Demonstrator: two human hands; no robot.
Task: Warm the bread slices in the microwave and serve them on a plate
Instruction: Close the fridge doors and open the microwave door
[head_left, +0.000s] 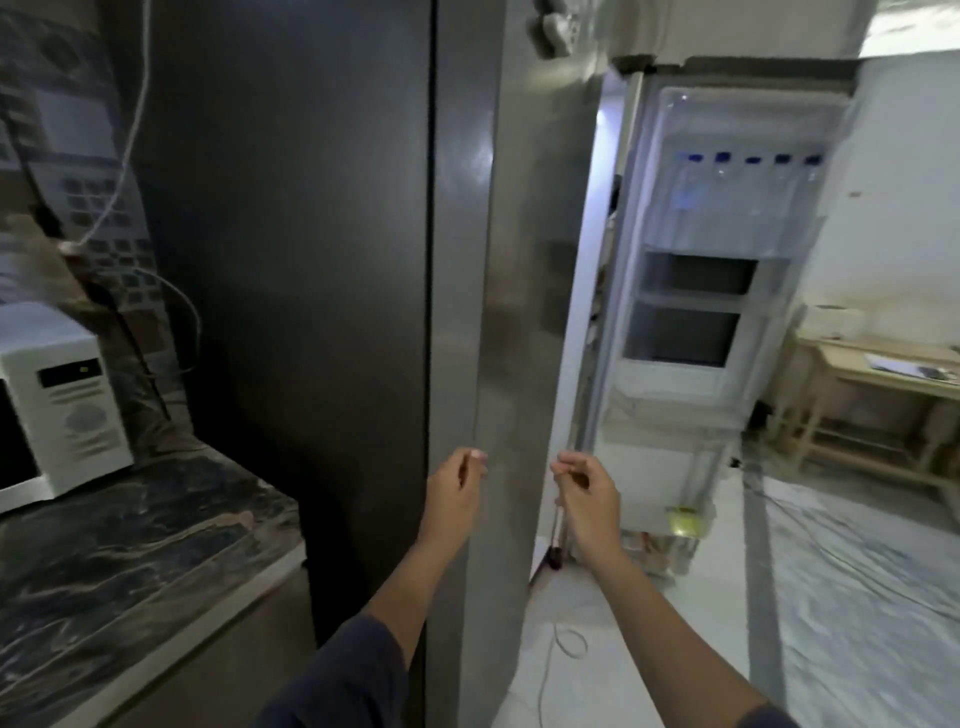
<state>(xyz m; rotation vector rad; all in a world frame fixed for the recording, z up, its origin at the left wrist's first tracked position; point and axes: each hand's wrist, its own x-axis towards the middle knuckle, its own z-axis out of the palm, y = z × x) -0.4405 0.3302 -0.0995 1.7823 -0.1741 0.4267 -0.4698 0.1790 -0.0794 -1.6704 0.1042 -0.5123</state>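
A tall dark steel fridge fills the middle. Its right door stands swung wide open, showing white door shelves with several blue-capped bottles. A white microwave sits on the marble counter at the left, its door partly out of view. My left hand hovers in front of the closed left door's edge, fingers loosely curled, holding nothing. My right hand is raised beside it near the fridge opening, fingers loosely curled and empty. No bread or plate is in view.
Cables hang on the tiled wall above the microwave. A wooden table with papers stands at the far right. Plastic sheeting covers the floor, with a thin cord lying near my feet.
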